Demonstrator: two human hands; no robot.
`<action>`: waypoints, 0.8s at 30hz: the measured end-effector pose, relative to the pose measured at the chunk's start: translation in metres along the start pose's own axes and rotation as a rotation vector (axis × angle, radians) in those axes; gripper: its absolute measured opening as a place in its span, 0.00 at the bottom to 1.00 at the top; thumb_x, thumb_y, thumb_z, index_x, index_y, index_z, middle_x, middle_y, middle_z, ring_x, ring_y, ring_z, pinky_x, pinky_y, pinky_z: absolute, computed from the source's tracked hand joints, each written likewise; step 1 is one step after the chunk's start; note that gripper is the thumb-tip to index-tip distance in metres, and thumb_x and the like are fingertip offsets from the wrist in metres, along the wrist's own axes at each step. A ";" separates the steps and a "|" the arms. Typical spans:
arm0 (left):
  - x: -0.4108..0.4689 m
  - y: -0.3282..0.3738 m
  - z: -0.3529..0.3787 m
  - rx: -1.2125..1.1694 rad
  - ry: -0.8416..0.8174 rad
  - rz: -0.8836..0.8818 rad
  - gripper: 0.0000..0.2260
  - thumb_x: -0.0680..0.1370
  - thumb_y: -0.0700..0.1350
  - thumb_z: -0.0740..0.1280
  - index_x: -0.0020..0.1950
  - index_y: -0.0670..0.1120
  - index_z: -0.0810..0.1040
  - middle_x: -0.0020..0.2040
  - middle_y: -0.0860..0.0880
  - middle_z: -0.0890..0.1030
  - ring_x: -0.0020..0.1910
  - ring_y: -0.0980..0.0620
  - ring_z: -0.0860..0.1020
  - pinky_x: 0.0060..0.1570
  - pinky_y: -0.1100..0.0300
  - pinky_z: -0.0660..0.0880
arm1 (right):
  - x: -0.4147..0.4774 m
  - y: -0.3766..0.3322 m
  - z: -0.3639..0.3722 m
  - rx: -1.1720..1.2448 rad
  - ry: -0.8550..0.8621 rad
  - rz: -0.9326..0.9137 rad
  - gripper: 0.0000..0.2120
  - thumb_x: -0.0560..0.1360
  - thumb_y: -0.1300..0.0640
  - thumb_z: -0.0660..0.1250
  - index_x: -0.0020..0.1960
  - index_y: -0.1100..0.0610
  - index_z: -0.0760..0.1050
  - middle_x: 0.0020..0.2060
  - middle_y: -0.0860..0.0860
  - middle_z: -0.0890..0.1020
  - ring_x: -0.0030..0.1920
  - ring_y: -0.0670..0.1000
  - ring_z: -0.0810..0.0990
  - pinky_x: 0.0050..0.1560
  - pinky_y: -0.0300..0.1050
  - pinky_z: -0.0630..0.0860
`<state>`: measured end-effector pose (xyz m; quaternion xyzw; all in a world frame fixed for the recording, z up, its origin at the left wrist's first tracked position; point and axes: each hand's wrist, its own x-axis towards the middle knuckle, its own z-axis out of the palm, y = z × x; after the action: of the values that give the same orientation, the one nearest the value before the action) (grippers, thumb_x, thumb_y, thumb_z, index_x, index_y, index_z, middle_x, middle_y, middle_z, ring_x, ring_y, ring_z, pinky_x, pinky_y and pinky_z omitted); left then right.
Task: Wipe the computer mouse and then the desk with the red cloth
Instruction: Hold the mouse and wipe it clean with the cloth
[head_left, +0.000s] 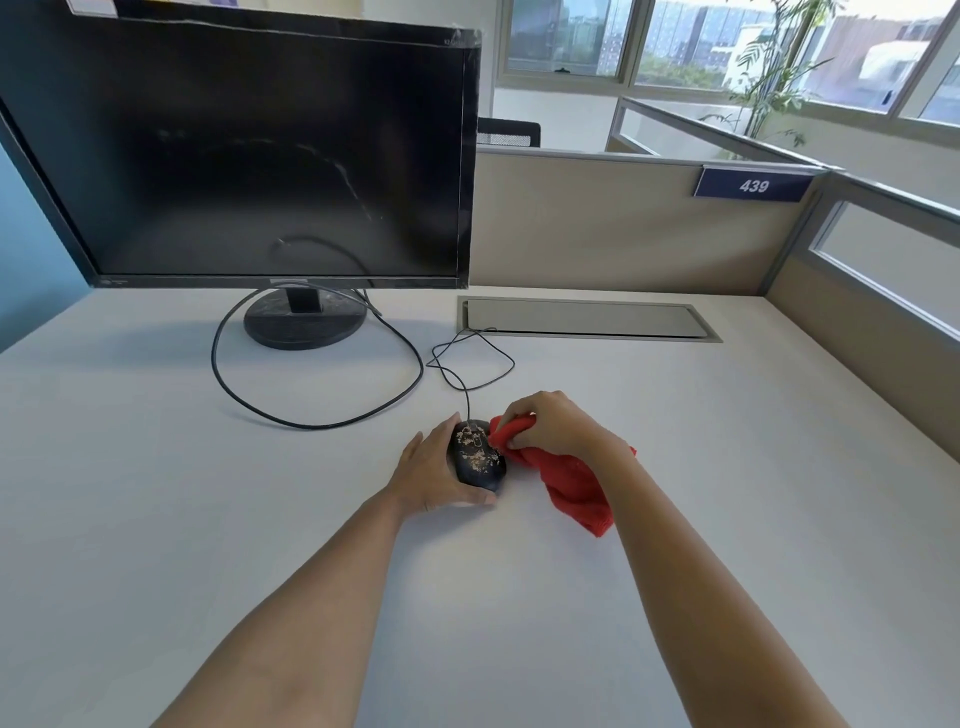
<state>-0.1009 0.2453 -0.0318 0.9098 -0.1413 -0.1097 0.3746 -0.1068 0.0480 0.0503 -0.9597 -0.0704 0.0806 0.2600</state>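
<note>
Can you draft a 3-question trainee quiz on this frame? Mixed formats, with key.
1. True or false: the left hand steadies the mouse.
2. The red cloth is held by: A) the left hand B) the right hand C) neither.
3. Fill in: the mouse top shows pale ____.

Key: 1 true; 2 B; 3 grime, in speckled patches not yet wiped off.

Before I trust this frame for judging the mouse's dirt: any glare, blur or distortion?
Head view: daylight from the windows, soft shadows under the monitor; wide-angle bending at the edges; the mouse is sharp, its pale specks readable, no glare on it; faint reflections on the dark screen.
</note>
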 end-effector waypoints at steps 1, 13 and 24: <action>-0.001 0.001 0.000 -0.005 -0.007 -0.007 0.59 0.51 0.69 0.72 0.76 0.54 0.50 0.75 0.56 0.60 0.76 0.47 0.51 0.75 0.50 0.46 | -0.001 -0.001 0.001 0.020 0.057 0.008 0.11 0.69 0.57 0.69 0.49 0.46 0.82 0.50 0.51 0.83 0.54 0.54 0.77 0.54 0.48 0.75; -0.004 0.005 -0.003 0.002 0.000 0.022 0.58 0.53 0.66 0.73 0.76 0.51 0.51 0.75 0.56 0.60 0.75 0.53 0.54 0.75 0.52 0.45 | -0.003 -0.001 0.001 -0.004 0.047 0.001 0.12 0.69 0.57 0.68 0.50 0.45 0.83 0.51 0.49 0.84 0.54 0.53 0.77 0.51 0.41 0.71; 0.000 0.001 0.000 -0.002 0.001 -0.007 0.60 0.50 0.69 0.71 0.76 0.54 0.49 0.75 0.58 0.60 0.75 0.56 0.53 0.74 0.55 0.43 | 0.018 -0.024 0.027 -0.264 0.208 -0.074 0.14 0.75 0.60 0.61 0.55 0.47 0.81 0.56 0.51 0.78 0.55 0.57 0.78 0.48 0.47 0.72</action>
<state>-0.1011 0.2443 -0.0308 0.9099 -0.1377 -0.1110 0.3752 -0.0967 0.0850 0.0377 -0.9854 -0.0882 -0.0385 0.1404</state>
